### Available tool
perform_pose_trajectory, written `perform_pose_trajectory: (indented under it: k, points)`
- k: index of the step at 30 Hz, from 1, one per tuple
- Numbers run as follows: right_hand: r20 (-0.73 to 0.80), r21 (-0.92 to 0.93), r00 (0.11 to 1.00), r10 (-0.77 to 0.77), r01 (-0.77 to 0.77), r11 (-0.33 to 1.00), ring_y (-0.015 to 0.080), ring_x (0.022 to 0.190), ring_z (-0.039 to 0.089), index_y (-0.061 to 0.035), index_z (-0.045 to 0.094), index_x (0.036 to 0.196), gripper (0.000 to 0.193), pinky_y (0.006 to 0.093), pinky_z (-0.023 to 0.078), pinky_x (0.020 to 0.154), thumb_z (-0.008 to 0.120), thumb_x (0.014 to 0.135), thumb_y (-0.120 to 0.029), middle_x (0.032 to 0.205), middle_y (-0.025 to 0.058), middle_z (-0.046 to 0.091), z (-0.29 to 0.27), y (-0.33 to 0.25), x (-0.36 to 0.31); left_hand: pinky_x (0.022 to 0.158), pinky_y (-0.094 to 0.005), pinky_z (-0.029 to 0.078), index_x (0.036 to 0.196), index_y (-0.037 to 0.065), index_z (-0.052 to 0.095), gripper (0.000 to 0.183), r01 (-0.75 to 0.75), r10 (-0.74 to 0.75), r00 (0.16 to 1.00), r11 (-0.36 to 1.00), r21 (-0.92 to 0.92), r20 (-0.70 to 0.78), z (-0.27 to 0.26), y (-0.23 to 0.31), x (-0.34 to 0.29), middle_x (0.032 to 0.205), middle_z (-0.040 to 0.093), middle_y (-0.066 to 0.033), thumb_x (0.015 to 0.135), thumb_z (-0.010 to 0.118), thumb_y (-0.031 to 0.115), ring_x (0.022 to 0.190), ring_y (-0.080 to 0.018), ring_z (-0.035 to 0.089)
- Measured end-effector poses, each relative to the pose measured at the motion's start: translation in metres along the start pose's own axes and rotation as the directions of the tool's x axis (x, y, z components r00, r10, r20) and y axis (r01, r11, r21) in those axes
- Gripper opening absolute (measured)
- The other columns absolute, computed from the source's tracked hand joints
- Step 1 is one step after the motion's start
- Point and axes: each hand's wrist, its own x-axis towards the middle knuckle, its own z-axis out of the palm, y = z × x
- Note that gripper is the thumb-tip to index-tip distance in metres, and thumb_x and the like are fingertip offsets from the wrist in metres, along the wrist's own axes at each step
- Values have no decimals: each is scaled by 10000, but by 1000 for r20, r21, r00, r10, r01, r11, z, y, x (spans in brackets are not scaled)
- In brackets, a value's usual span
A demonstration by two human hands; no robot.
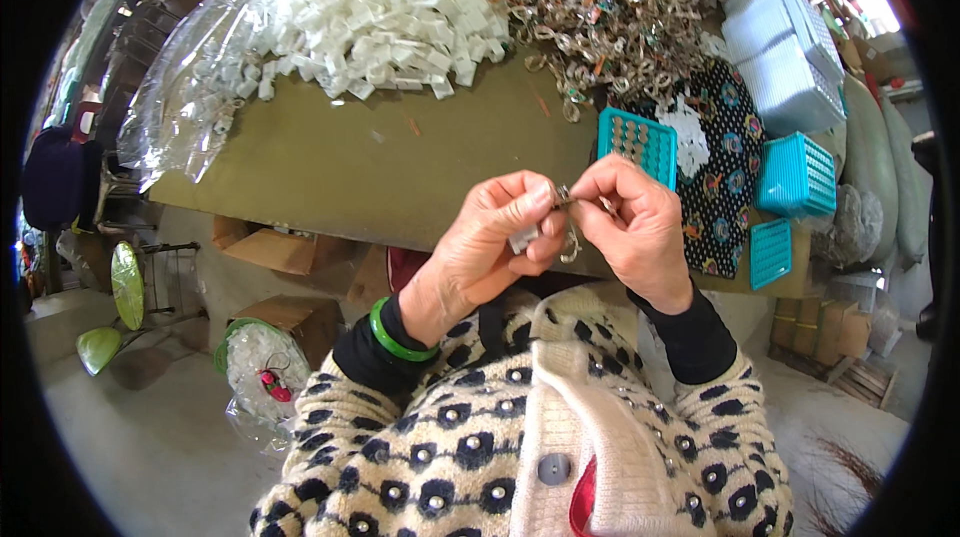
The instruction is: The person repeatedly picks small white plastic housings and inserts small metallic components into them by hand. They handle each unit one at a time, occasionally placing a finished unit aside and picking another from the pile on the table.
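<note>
In front of my chest my two hands meet over a small metallic piece. My left hand (488, 237) pinches it between thumb and fingers; a small white piece (524, 238) also sits in its curled fingers. With thumb and forefinger, my right hand (638, 229) grips the other side of the metallic piece (563, 197). A pale curved loop (571, 247) dangles below, between the hands. The fingers hide much of the piece, so its exact kind does not show. Just beyond my right hand lies a teal tray (655, 149) with round pieces in some of its slots.
Small white pieces (390, 22) are heaped at the far side of the table (370, 157), beside tangled metallic loops (620, 12). A clear plastic bag (185, 102) lies left. At right stand stacked clear trays (780, 52) and stacked teal trays (797, 177) near a patterned black cloth (722, 177).
</note>
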Motion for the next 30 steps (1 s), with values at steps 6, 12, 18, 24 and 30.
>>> perform_pose_trajectory:
  k: [6,12,18,24,30]
  points:
    - [267,525,913,308,-406,748,2,646,461,-22,606,844,63,174,360,562,612,849,41,786,-25,587,-11,-6,0,437,-237,336,872,70,572,240,24,-22,993,999,-21,118,0,-2,-3,675,525,-19,941,684,271,574,-141,539]
    - [85,216,996,7,-26,976,98,701,517,-17,529,883,87,225,438,629,584,846,38,895,69,595,9,-8,-4,417,-280,378,822,69,563,170,-50,52,998,995,-81,25,3,2,-11,647,475,-34,931,646,168,642,-254,632]
    - [107,-66,957,-271,279,958,106,682,563,3,576,1013,163,226,457,602,645,875,57,886,60,593,18,-3,0,411,-224,316,872,51,608,185,-120,178,972,937,328,-153,1,32,-26,674,573,-11,929,707,197,492,-86,493]
    - [96,404,988,123,-152,902,56,669,540,-9,575,1004,64,199,450,605,612,958,-32,825,-5,577,18,1,-8,569,-229,436,913,-7,705,170,-46,962,273,-10,999,23,-38,139,-18,725,657,-26,873,717,158,605,-97,547]
    - [165,368,970,179,-229,901,51,647,530,-15,566,997,74,192,442,595,617,960,-55,783,-11,563,24,1,-9,701,-387,505,898,22,705,298,396,894,447,-178,901,-19,-71,178,4,765,672,-107,810,729,305,745,-258,651]
